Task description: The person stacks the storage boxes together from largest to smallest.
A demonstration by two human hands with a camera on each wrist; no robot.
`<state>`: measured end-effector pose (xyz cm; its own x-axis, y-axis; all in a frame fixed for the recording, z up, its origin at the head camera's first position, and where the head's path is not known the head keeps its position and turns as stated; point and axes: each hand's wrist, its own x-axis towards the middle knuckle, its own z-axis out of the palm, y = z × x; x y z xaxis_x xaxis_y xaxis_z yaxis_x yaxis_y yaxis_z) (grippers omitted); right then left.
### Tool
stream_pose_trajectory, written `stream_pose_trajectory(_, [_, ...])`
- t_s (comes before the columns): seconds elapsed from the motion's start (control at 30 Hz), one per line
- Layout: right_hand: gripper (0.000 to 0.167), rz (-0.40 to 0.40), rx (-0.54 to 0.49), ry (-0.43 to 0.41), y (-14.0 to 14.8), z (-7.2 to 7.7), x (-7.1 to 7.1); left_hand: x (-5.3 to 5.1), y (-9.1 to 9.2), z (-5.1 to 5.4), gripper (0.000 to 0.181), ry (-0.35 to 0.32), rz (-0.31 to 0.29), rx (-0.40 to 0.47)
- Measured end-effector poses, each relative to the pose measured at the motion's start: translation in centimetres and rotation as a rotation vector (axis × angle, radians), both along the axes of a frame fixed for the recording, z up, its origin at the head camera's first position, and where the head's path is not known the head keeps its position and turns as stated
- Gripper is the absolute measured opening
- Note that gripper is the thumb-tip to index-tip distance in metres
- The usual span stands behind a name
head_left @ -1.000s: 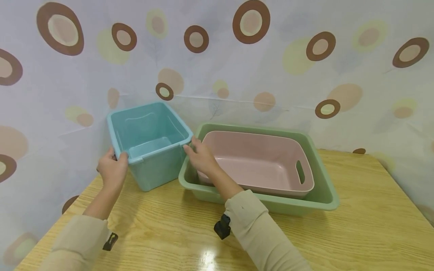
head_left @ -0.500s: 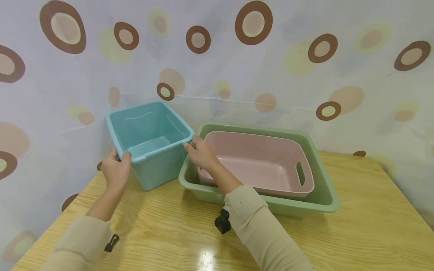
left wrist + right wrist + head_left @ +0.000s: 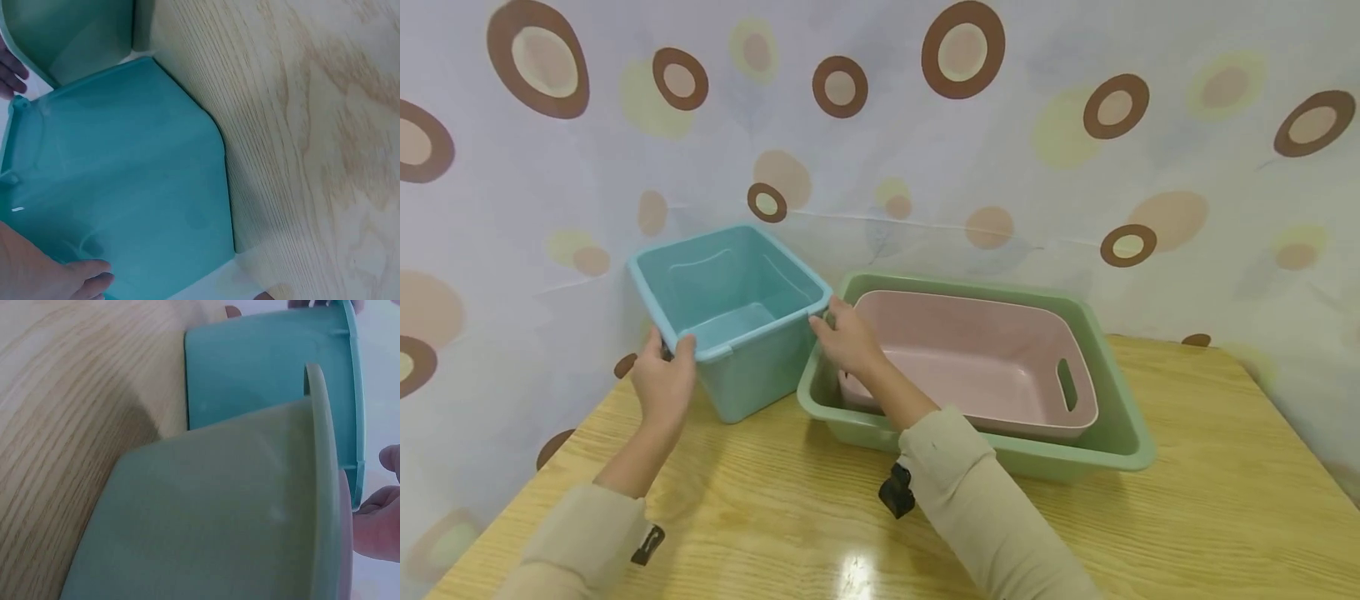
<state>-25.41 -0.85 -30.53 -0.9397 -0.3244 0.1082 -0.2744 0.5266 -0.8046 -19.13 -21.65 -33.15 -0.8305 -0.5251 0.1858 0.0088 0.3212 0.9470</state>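
A blue plastic bin (image 3: 752, 367) stands at the back left of the wooden table. My left hand (image 3: 662, 379) grips its rim at the near left corner, thumb on top and fingers against the outer side. At the right front corner my right hand (image 3: 852, 342) holds the same rim between thumb and fingers. In the left wrist view, the bin's wall (image 3: 137, 175) fills the middle, with part of my left hand (image 3: 50, 275) at lower left. The right wrist view has the bin (image 3: 250, 369) behind a green basin, and my right hand (image 3: 381, 519) at the edge.
Right beside the bin sits a green basin (image 3: 1045, 458), with a pink basket (image 3: 970, 312) with a handle slot nested inside. My right forearm passes over both. A patterned cloth (image 3: 880, 167) hangs behind the table (image 3: 1210, 500).
The blue bin has turned slightly, its near left corner shifting a little to the right. My left hand has moved right with it; the right hand stays at its corner. The basins stay put.
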Motion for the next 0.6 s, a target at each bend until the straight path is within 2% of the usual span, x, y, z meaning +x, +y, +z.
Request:
stream_pose_trajectory(0.23, [0.059,0.022,-0.03,-0.002,-0.6,0.2,2.5,-1.6,-1.5,0.5,0.031,0.003,0.054,0.031])
stream_pose_trajectory(0.43, [0.059,0.09,-0.024,-0.014,-1.8,0.3,4.3,-2.5,-2.8,0.8,0.042,-0.03,0.068,0.14])
stream_pose_trajectory(0.6, [0.059,0.146,-0.02,-0.036,-2.3,0.2,5.0,-3.0,-2.9,1.0,0.048,-0.049,0.074,0.272])
